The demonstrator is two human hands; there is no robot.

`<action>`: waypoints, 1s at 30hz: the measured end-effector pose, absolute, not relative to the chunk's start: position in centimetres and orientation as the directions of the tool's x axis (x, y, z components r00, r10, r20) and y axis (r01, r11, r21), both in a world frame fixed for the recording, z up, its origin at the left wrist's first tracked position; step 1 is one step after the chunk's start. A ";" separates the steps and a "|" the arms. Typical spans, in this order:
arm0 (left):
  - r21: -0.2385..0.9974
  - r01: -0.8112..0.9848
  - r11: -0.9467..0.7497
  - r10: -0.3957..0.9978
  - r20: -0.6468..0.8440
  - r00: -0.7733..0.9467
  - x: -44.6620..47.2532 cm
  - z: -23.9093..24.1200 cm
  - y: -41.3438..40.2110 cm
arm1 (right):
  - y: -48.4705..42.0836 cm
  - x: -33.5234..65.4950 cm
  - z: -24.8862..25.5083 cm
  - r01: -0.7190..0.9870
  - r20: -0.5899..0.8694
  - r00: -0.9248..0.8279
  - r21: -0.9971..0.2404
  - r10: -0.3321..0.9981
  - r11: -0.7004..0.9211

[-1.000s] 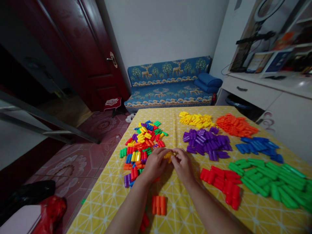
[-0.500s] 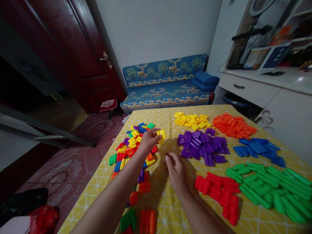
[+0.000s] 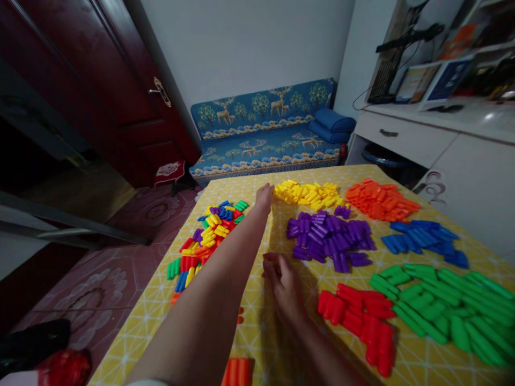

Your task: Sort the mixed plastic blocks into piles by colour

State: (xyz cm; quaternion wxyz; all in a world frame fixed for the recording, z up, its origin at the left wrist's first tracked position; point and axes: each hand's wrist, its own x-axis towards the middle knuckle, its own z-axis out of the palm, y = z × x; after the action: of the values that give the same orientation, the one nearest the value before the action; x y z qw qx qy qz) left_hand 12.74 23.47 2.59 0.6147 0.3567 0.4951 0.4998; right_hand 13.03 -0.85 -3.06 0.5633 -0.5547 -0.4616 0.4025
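My left hand [image 3: 264, 197] is stretched far across the table, its fingers closed at the left end of a yellow block pile [image 3: 309, 194]. Yellow plastic blocks show right at the fingertips, partly hidden by the hand. Nearer to me, my right hand [image 3: 285, 281] hovers low over the cloth with curled fingers and nothing visible in them. It is left of the red block pile [image 3: 358, 311] and below the purple block pile [image 3: 330, 236]. A mixed-colour heap of blocks [image 3: 209, 230] lies on the left, partly covered by my left forearm.
Orange [image 3: 380, 199], blue [image 3: 426, 241] and green block piles [image 3: 446, 305] lie on the right of the yellow-clothed table [image 3: 148, 332]. A blue patterned sofa [image 3: 257, 145] stands behind it. At right is a white cabinet [image 3: 470, 182], at left a dark red door [image 3: 108, 80].
My left hand has moved forward from beside the mixed heap to the yellow pile, carrying yellow blocks. My right hand stays near the same spot, its fingers curled. The view has shifted slightly.
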 end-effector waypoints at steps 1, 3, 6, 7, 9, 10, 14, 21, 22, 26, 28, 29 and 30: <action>0.935 -0.259 0.242 0.970 -0.241 0.036 12.6 2.7 23.3 | -0.8 13.0 -3.1 0.058 0.079 0.249 -0.996 0.965 0.067; 0.937 -0.250 0.244 0.969 -0.230 0.087 12.0 3.0 22.8 | -0.8 13.0 -3.0 0.075 0.107 0.251 -0.993 0.962 0.091; 0.941 -0.231 0.248 0.964 -0.215 0.158 10.5 3.4 21.4 | -0.9 13.1 -2.8 0.129 0.167 0.269 -0.982 0.948 0.137; 0.942 -0.227 0.247 0.962 -0.209 0.177 9.9 3.5 20.7 | -0.9 13.1 -2.8 0.148 0.182 0.274 -0.978 0.945 0.146; 0.953 -0.205 0.221 0.960 -0.176 0.217 8.3 3.5 18.6 | -0.9 13.2 -2.7 0.169 0.190 0.269 -0.974 0.944 0.148; 0.961 -0.190 0.198 0.960 -0.151 0.237 7.3 3.5 17.3 | -1.0 13.3 -2.7 0.172 0.184 0.262 -0.975 0.947 0.142; 0.990 0.122 -0.076 0.925 0.024 0.380 2.1 3.7 10.1 | -0.9 13.5 -2.5 0.171 0.181 0.251 -0.975 0.951 0.141; 0.632 0.562 -0.533 0.840 0.314 0.443 -6.3 4.4 -5.3 | -0.8 13.4 -2.8 0.116 0.159 0.227 -0.984 0.961 0.136; 0.581 0.578 -0.573 0.813 0.310 0.494 -6.9 4.2 -7.2 | -0.7 13.4 -2.9 0.114 0.147 0.223 -0.986 0.964 0.124; 0.345 0.541 -0.767 0.624 0.209 0.753 -7.3 2.7 -11.9 | -0.6 13.5 -3.4 0.123 0.147 0.224 -0.985 0.963 0.122; 0.245 0.547 -0.800 0.591 0.166 0.790 -7.1 1.8 -12.4 | -0.5 13.6 -3.6 0.118 0.154 0.227 -0.984 0.962 0.130; 0.205 0.572 -0.795 0.603 0.161 0.781 -6.9 1.3 -12.2 | -0.5 13.6 -3.7 0.116 0.155 0.225 -0.985 0.962 0.131; 0.175 0.614 -0.769 0.638 0.162 0.753 -6.7 0.9 -11.8 | -0.5 13.6 -3.7 0.113 0.152 0.224 -0.985 0.962 0.130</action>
State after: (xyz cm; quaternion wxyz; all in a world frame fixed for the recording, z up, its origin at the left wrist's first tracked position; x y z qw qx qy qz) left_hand -6.68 -11.84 0.91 0.0555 0.9345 0.3351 0.1066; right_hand 13.63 -0.52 -3.72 0.5644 -0.5419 -0.4962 0.3762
